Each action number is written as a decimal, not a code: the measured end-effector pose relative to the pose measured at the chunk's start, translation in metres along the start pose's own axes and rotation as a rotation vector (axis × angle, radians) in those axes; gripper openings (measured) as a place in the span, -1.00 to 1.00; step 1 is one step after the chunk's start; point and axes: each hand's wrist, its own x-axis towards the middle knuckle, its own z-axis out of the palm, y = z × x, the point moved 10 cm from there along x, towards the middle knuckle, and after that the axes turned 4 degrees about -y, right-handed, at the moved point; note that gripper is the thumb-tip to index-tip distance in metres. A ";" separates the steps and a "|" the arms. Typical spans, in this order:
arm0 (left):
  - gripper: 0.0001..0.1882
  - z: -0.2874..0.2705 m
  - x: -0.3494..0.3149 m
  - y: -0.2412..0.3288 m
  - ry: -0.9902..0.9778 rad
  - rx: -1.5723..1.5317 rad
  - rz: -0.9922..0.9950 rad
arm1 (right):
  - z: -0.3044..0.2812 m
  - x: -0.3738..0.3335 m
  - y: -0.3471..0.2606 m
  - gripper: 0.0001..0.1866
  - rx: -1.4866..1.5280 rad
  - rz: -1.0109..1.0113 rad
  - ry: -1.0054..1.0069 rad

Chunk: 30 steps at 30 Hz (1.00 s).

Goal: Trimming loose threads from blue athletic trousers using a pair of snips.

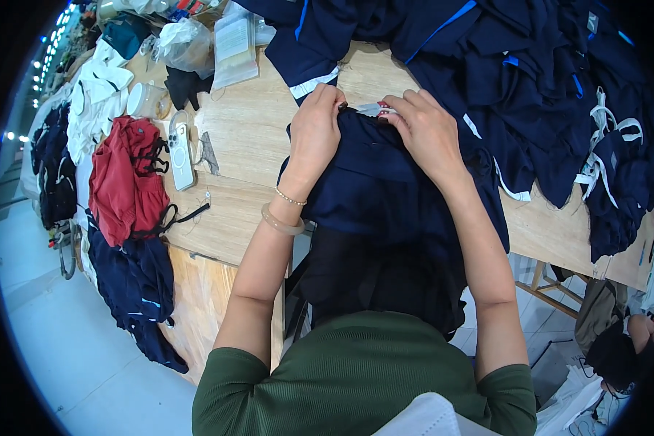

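A navy garment [385,182] lies over the near table edge and drapes down toward my lap. At its upper edge, my left hand [318,127] pinches the fabric with closed fingers. My right hand [427,131] is closed around a small pair of thread snips [368,107], whose pale metal blades point left along the same edge toward my left fingertips. Part of the snips is hidden under my right fingers. Just beyond my hands, a navy piece with a white band [314,82] hangs from the heap.
A large heap of navy garments [450,43] with blue and white trim covers the far and right table [232,131]. To the left are a phone [182,156], red garment [127,182], clear jar [147,100] and plastic bags [235,47]. Another person [621,352] is at lower right.
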 end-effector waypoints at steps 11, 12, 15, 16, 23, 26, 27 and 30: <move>-0.98 0.005 0.001 -0.008 -0.038 -0.028 -0.072 | 0.010 0.017 -0.006 -0.80 -0.039 -0.161 0.018; -0.98 0.005 0.001 -0.008 -0.038 -0.028 -0.072 | 0.010 0.017 -0.007 -0.80 -0.043 -0.168 0.021; -0.98 0.006 0.000 -0.009 -0.052 -0.023 -0.079 | 0.011 0.018 -0.010 -0.79 -0.047 -0.179 0.018; -0.98 0.006 0.001 -0.008 -0.054 -0.024 -0.079 | 0.012 0.019 -0.011 -0.78 -0.046 -0.183 0.012; -0.99 0.006 0.001 -0.009 -0.045 -0.036 -0.074 | 0.013 0.020 -0.015 -0.77 -0.050 -0.207 0.018; -0.99 0.006 0.001 -0.009 -0.041 -0.027 -0.069 | 0.012 0.020 -0.019 -0.78 -0.091 -0.241 0.039; -0.99 0.006 0.001 -0.009 -0.041 -0.028 -0.068 | 0.011 0.020 -0.021 -0.79 -0.111 -0.261 0.044; -0.99 0.007 0.000 -0.011 -0.049 -0.033 -0.089 | 0.011 0.021 -0.025 -0.81 -0.138 -0.290 0.045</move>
